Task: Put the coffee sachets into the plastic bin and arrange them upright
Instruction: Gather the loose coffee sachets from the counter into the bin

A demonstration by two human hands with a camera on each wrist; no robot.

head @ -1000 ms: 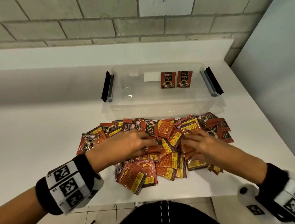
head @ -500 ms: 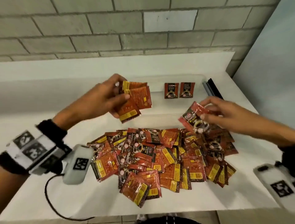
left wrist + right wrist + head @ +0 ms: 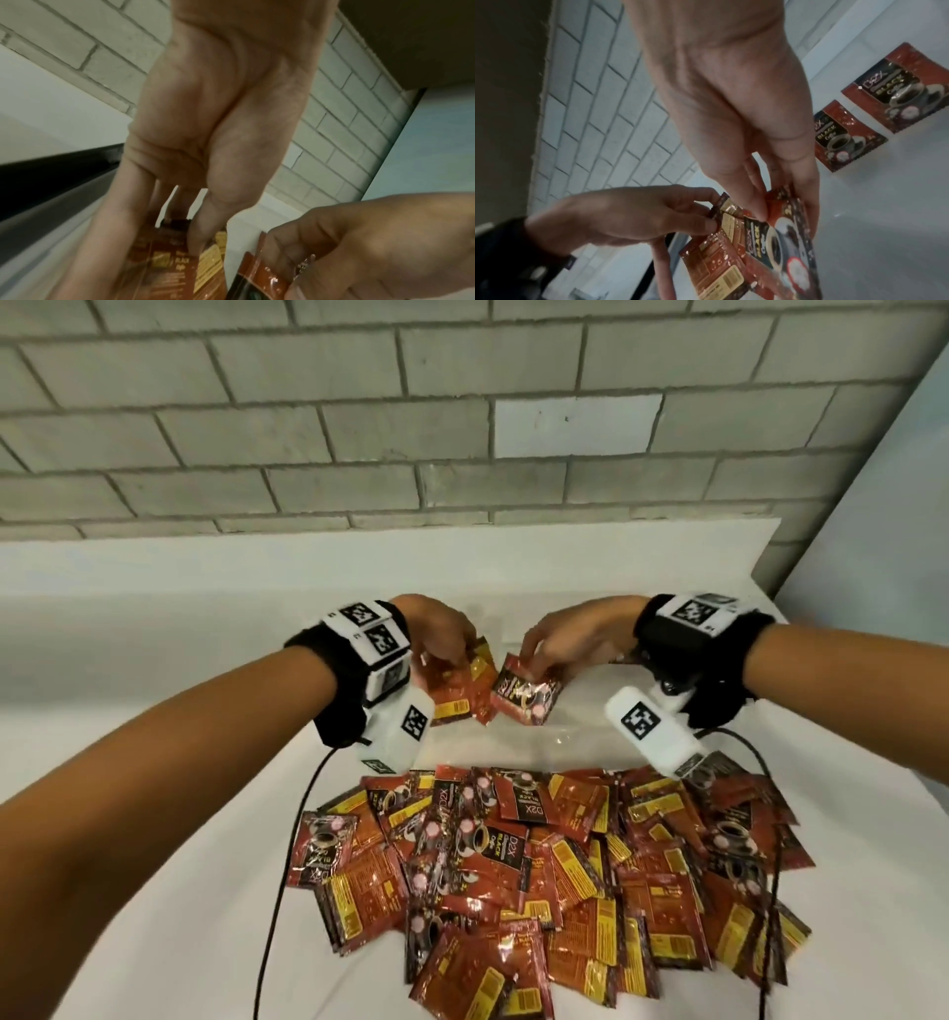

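Observation:
A big heap of red coffee sachets (image 3: pixel 565 865) lies on the white table in front of the clear plastic bin (image 3: pixel 565 744), which my hands mostly hide. Above the bin my left hand (image 3: pixel 452 654) pinches a few sachets (image 3: pixel 457 695) by their top edges, yellow-printed backs toward me. My right hand (image 3: pixel 534 660) pinches a single sachet (image 3: pixel 524 698), its front showing, right beside the left hand's bunch. The right wrist view shows that sachet (image 3: pixel 782 243) between thumb and fingers. It also shows two sachets (image 3: pixel 844 138) standing upright against the bin's far wall.
A grey brick wall (image 3: pixel 462 428) rises behind a white ledge (image 3: pixel 205 567) at the back. A pale panel (image 3: pixel 883 531) closes the right side. Black cables (image 3: pixel 287 865) hang from both wrist cameras across the table and over the heap's edges.
A second ago both hands dug in the heap. They lifted out holding sachets and have now come close together over the bin.

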